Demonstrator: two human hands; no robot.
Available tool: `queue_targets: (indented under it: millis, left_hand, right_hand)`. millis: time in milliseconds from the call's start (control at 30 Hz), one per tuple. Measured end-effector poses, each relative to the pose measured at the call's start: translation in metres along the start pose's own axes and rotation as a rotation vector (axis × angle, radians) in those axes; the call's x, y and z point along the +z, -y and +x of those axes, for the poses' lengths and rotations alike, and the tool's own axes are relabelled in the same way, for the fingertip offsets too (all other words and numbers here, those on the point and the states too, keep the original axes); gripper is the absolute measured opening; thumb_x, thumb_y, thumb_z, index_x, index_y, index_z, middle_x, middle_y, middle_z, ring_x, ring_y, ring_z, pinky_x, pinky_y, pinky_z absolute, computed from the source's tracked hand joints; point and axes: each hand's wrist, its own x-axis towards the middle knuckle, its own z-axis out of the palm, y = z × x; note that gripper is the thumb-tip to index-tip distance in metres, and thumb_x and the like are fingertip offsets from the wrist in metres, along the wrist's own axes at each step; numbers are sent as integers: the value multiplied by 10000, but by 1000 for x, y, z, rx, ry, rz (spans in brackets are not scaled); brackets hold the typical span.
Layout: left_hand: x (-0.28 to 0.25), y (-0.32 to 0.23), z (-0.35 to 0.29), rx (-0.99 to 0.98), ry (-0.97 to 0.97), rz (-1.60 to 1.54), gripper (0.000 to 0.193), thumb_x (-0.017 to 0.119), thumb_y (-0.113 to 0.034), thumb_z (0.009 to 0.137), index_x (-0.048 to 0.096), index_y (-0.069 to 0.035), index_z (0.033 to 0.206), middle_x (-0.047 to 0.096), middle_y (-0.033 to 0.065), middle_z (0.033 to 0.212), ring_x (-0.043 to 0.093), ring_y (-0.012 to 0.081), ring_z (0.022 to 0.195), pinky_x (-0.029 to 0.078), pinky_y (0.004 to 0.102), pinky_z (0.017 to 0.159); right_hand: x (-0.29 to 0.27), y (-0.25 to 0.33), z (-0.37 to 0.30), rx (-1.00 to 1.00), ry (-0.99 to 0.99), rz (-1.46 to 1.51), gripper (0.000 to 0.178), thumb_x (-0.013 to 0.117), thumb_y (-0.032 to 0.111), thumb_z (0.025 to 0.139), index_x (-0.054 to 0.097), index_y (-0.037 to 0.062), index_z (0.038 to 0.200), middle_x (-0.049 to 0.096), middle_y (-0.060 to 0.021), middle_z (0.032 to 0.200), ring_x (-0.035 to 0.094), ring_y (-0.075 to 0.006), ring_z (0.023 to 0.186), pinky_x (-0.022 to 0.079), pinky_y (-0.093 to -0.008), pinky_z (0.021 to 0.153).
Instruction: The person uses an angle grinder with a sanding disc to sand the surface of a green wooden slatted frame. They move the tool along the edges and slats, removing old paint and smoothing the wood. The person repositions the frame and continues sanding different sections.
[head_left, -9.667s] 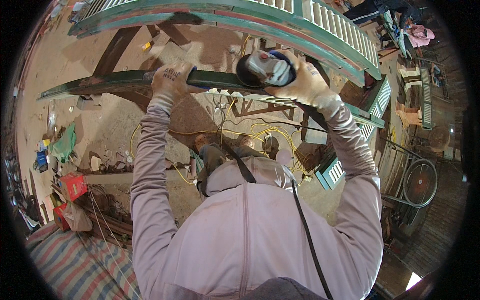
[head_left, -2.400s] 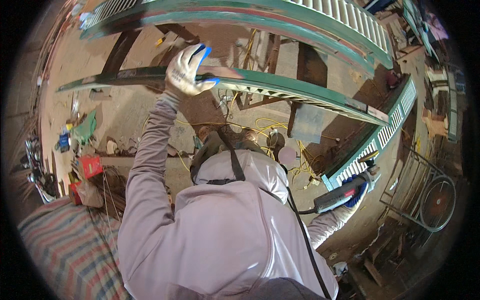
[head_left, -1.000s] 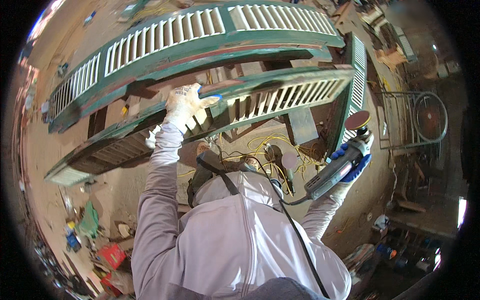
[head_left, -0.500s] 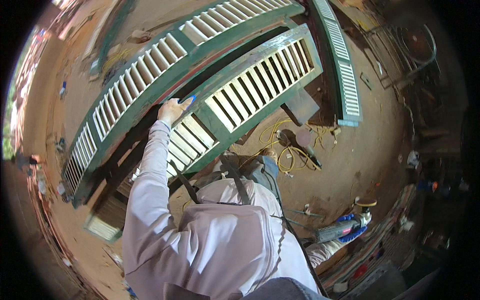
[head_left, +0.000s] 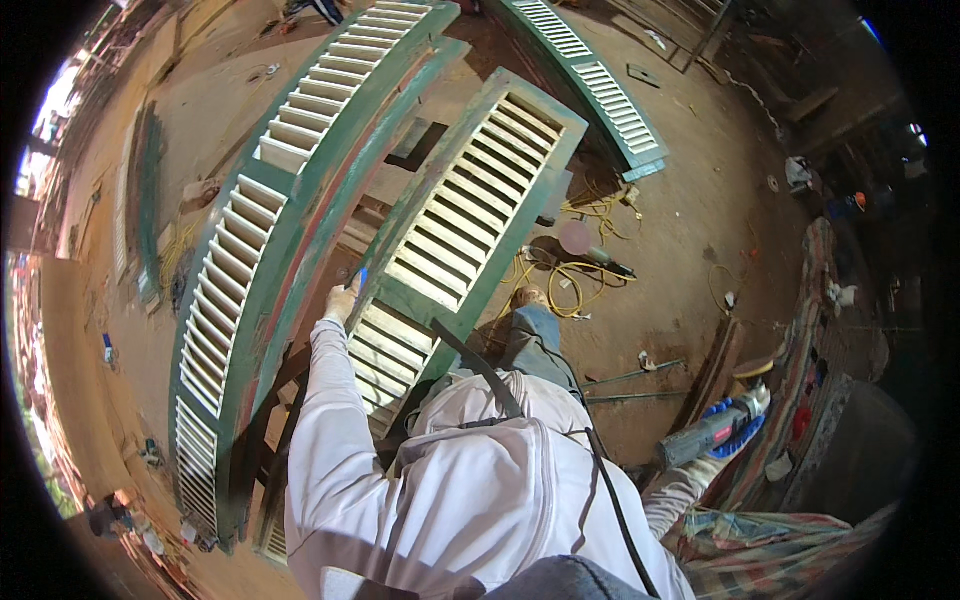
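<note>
1. Head view, step: it appears to be steadying the long green shutter panel with cream slats [head_left: 465, 240], just beside a green panel with white slats [head_left: 283, 180]; best hold the dark grey cylindrical sander [head_left: 702, 437] clear (the looped yellow cable [head_left: 577, 314] could snag).
2. Head view, left: the pale-gloved left hand [head_left: 342, 303] touches the shutter's left edge; finger spread I cannot tell.
3. Head view, right: the blue-palmed right hand [head_left: 738, 440] curls closely around the sander.

Left hand [head_left: 342, 303] forward; right fingers [head_left: 742, 438] curled
</note>
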Motion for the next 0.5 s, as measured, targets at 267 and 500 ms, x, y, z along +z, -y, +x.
queue_targets:
  millis: [267, 500]
  left_hand:
    - [24, 24, 21, 108, -121, 13, 771, 525, -708, 940, 675, -10, 1231, 710, 267, 1146, 666, 421, 1121, 503, 484, 966]
    - [57, 25, -69, 127, -447, 317, 825, 611, -626, 926, 452, -39, 1484, 530, 280, 1426, 513, 458, 1299, 430, 527, 1062]
  right_hand:
    - [13, -36, 30, 177, 139, 72, 753, 611, 716, 903, 591, 73, 1294, 698, -164, 1083, 672, -326, 972, 559, -507, 884]
    - [50, -96, 78, 376, 150, 58, 722, 594, 743, 886, 599, 147, 1293, 690, -144, 1097, 649, -315, 947, 535, -513, 858]
